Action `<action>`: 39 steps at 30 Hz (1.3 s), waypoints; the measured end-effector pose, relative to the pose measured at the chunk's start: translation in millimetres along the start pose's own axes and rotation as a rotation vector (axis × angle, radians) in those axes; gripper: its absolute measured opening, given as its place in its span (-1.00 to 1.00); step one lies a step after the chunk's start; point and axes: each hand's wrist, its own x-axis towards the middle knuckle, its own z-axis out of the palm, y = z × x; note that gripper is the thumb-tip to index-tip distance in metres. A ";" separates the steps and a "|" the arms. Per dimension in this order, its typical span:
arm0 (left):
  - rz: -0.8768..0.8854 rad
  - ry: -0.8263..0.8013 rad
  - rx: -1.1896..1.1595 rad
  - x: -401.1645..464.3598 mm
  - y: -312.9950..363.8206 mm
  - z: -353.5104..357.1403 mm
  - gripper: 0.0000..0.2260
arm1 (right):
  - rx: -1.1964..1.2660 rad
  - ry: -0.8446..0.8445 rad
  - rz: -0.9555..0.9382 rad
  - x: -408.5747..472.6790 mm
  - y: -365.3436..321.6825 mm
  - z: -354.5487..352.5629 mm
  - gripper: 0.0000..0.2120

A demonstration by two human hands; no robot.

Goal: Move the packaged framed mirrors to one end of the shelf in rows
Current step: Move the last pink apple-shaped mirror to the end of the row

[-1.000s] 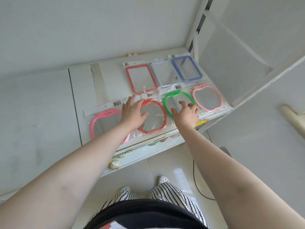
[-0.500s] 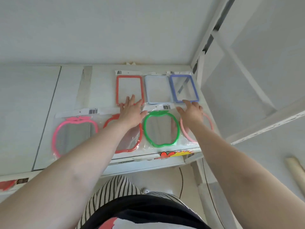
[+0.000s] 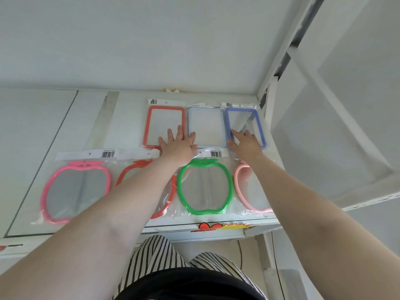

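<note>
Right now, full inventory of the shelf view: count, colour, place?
rectangular mirrors: 3; red, pale blue, blue; back row, right end of the shelf.
apple-shaped mirrors: 4; hot pink, red, green, light pink; front row.
shelf: 1; white.
price sticker: 1; red and yellow; shelf front edge.
striped trousers: black and white; below.
left hand: flat on red rectangular mirror.
right hand: flat on blue rectangular mirror.

Bare shelf (image 3: 43, 131) is left free at the frame's left; the right is closed, seemingly, by an upright post (image 3: 268, 98).
</note>
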 end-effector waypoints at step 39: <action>0.273 0.037 0.148 -82.0 35.9 48.6 -0.40 | -0.037 0.131 0.089 -114.7 25.3 12.3 -0.54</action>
